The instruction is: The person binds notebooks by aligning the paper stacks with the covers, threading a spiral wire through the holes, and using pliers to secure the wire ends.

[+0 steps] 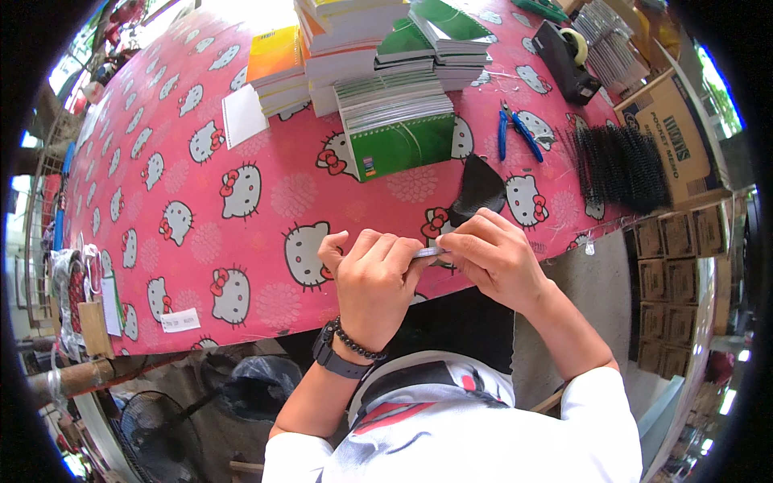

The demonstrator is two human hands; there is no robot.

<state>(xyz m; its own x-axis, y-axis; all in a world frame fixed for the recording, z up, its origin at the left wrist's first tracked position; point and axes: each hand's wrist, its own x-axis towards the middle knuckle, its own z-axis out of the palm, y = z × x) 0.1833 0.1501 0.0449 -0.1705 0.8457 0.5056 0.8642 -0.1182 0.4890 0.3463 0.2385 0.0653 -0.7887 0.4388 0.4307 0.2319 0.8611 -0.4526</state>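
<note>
Near the table's front edge my left hand point(373, 278) and my right hand point(493, 256) meet, fingers closed on a small paper pad point(427, 252). The pad shows edge-on as a thin grey-white strip; most of it is hidden by my fingers. My right fingertips pinch its right end. Just beyond my right hand lies a black curved piece point(477, 191) whose kind I cannot make out. A row of green-covered spiral notebooks point(407, 145) stands farther off. Blue-handled cutters point(518, 135) lie with their handles apart on the right.
Stacks of orange notebooks point(275, 60) and green notebooks point(451, 24) stand at the back. To the right are black binding coils point(622, 169), a tape dispenser point(566, 63) and a cardboard box point(676, 141). Small brown boxes point(680, 286) are piled beside the pink patterned table point(270, 197).
</note>
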